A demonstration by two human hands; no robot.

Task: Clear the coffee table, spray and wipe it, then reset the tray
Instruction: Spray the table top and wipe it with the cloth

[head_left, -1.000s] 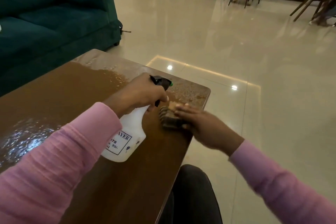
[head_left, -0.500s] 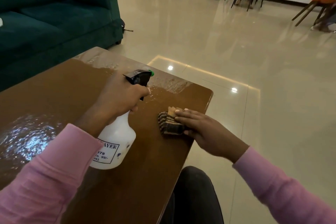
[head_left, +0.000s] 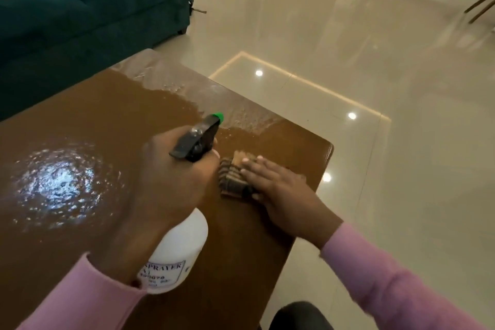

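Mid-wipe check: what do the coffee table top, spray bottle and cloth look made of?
The coffee table: brown wood or veneer, glossy varnish; light mirrors off it. The spray bottle: matte white plastic body, black plastic trigger head. The cloth: folded striped fabric, matte; weave too blurred to tell.

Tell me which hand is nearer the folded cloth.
Right. The right hand presses flat on the cloth, fingers over its right part. The left hand grips the spray bottle just to the cloth's left, close but not on it.
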